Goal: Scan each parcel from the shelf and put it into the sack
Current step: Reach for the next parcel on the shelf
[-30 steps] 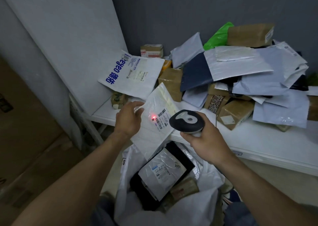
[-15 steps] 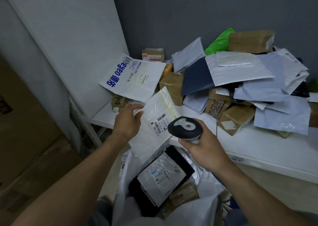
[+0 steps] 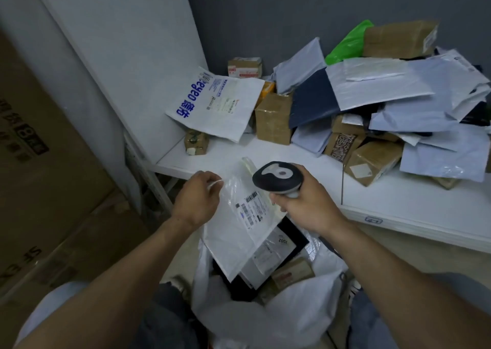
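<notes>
With my left hand (image 3: pixel 198 197) I pinched the white parcel (image 3: pixel 239 231) by its top corner, lower end hanging over the open sack (image 3: pixel 292 303) (label facing up); my right hand (image 3: pixel 305 202) was wrapped round the scanner (image 3: pixel 277 176) just beside it. Beyond lay the white shelf (image 3: pixel 398 205), its parcel pile (image 3: pixel 385 91) against the grey wall (image 3: pixel 292 16).

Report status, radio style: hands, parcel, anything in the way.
Left hand pinches parcel, low corner at sack mouth. Right hand grips scanner. Mouth open, nothing in the way.
</notes>
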